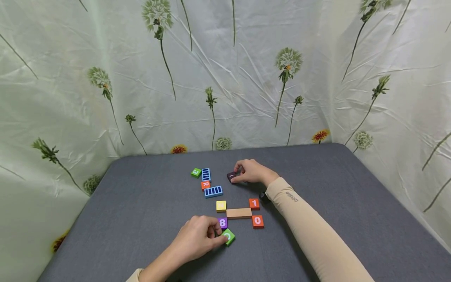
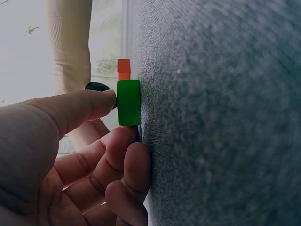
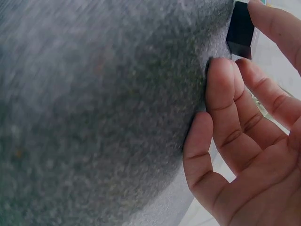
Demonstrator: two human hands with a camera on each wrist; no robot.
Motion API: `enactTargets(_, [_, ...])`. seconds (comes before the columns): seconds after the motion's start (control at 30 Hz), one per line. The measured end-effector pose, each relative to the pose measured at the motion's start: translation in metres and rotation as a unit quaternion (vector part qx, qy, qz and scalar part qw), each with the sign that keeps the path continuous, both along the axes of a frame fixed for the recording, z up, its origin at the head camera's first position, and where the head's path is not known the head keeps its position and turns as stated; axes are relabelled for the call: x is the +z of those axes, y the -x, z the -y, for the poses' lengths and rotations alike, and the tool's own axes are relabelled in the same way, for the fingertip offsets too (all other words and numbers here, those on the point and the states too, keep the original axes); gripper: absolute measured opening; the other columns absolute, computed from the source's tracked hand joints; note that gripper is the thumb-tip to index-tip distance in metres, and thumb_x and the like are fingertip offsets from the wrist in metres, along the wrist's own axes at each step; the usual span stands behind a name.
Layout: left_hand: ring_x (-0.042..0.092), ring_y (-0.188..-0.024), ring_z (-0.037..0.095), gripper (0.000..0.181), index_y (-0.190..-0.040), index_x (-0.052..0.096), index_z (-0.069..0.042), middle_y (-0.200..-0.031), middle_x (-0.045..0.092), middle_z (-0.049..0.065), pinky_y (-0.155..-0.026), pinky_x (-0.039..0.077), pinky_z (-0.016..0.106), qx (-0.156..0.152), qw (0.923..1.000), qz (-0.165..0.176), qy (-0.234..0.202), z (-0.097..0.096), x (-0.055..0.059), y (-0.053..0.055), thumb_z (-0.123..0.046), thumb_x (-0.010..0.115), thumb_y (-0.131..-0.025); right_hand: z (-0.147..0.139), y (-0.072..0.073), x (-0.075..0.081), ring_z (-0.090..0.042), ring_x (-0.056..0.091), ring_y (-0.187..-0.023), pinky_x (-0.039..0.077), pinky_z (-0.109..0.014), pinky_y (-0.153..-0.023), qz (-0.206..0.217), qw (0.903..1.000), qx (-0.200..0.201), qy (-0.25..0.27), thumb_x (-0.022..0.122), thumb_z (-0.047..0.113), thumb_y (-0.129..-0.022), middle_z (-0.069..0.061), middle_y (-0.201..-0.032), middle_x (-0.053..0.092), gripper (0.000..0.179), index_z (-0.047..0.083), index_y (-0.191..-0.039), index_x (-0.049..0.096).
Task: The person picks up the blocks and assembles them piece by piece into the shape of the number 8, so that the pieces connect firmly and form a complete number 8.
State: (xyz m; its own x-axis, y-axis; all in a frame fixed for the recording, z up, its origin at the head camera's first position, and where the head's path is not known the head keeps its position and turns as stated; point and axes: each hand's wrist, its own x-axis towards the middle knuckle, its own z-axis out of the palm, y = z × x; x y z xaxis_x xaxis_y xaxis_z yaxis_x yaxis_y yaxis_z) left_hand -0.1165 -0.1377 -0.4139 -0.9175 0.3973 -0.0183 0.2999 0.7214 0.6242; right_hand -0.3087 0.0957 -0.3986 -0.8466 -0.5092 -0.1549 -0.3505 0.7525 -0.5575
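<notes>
Pinching a green block (image 1: pixel 228 237) by its edge, the left hand (image 1: pixel 198 238) has its thumb on the block's top and its pointing finger at the side. Its other fingers are curled in. This block sits at the near end of the toys, right beside the purple 8 block (image 1: pixel 222 223).

Farther away, the right hand (image 1: pixel 254 172) has a dark block (image 1: pixel 230 176) between thumb and pointing finger, with only a small gap between the tips. The rest of its fingers are bent a little.

Between the hands, a wood plank (image 1: pixel 239 213) lies flat. A yellow block (image 1: pixel 221 206) is by its left end, and a red 1 block (image 1: pixel 254 203) and a red 0 block (image 1: pixel 258 221) are by its right end. Up and left lie two blue blocks (image 1: pixel 213 191), an R block (image 1: pixel 205 185) and a green 3 block (image 1: pixel 196 172). Everything is on a gray table (image 1: pixel 141 219). Behind it hangs a flowery cloth (image 1: pixel 246 98).
</notes>
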Motion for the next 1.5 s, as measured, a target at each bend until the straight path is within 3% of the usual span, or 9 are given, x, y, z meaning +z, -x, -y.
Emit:
enactTargets(0.77, [0.047,-0.056,-0.001,0.028,-0.073,0.065,-0.027,-0.059,0.051,-0.017,-0.053,0.035,0.023,-0.002,0.9999,-0.011,-0.003,0.000,-0.002,-0.001,-0.035,0.089,-0.086,0.013,-0.003,-0.003,-0.010,0.055,-0.066,0.043,-0.023,-0.060,-0.029,0.9989,-0.030,-0.021,0.084,0.039,-0.094,-0.003,-0.085,0.067,0.042,0.007,-0.116,0.069])
enactTargets(1.0, [0.046,-0.056,-0.002,0.028,-0.073,0.065,-0.027,-0.060,0.051,-0.018,-0.053,0.035,0.023,-0.003,0.9999,-0.015,-0.003,0.000,-0.003,-0.001,-0.034,0.089,-0.086,0.012,-0.003,-0.003,-0.009,0.055,-0.064,0.043,-0.022,-0.059,-0.018,0.9990,-0.035,-0.020,0.083,0.037,-0.095,-0.003,-0.082,0.066,0.040,0.006,-0.115,0.069])
enactTargets(1.5, [0.046,-0.056,-0.002,0.029,-0.073,0.064,-0.027,-0.060,0.050,-0.017,-0.053,0.035,0.023,0.000,0.9999,-0.014,0.004,0.001,-0.003,0.000,-0.032,0.089,-0.086,0.002,-0.011,0.005,-0.007,0.051,-0.060,0.041,-0.022,-0.057,-0.023,0.9996,-0.017,0.003,0.083,0.033,-0.095,0.002,-0.073,0.062,0.037,0.004,-0.116,0.072])
